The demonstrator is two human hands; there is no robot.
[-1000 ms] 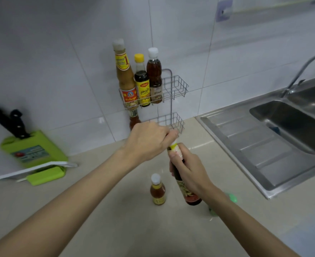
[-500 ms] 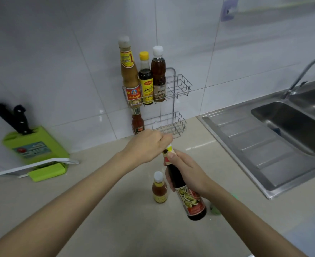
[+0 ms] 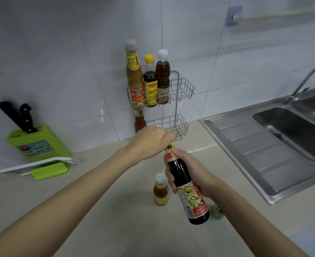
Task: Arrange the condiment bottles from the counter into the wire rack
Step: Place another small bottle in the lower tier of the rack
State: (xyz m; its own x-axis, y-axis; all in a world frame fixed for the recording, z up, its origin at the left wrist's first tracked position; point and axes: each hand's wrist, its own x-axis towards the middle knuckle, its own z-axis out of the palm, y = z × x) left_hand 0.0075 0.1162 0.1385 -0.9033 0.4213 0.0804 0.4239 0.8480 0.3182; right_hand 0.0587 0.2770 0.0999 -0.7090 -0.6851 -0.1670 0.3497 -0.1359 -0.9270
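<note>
A two-tier wire rack stands against the tiled wall. Its top tier holds three bottles: a tall tan sauce bottle, a dark yellow-capped bottle and a brown white-capped bottle. A red sauce bottle sits in the lower tier at the left. My right hand grips a tall dark sauce bottle, tilted, above the counter. My left hand pinches that bottle's cap. A small amber bottle with a white cap stands on the counter beside it.
A green knife block with black-handled knives and a white board sits at the left by the wall. A steel sink with a drainboard and a tap fills the right side. A small green thing lies on the beige counter behind the dark bottle.
The dark bottle has been lifted and tilted, so its label now shows. My left hand stays at its cap. The view has shifted slightly, uncovering the red bottle in the lower tier.
</note>
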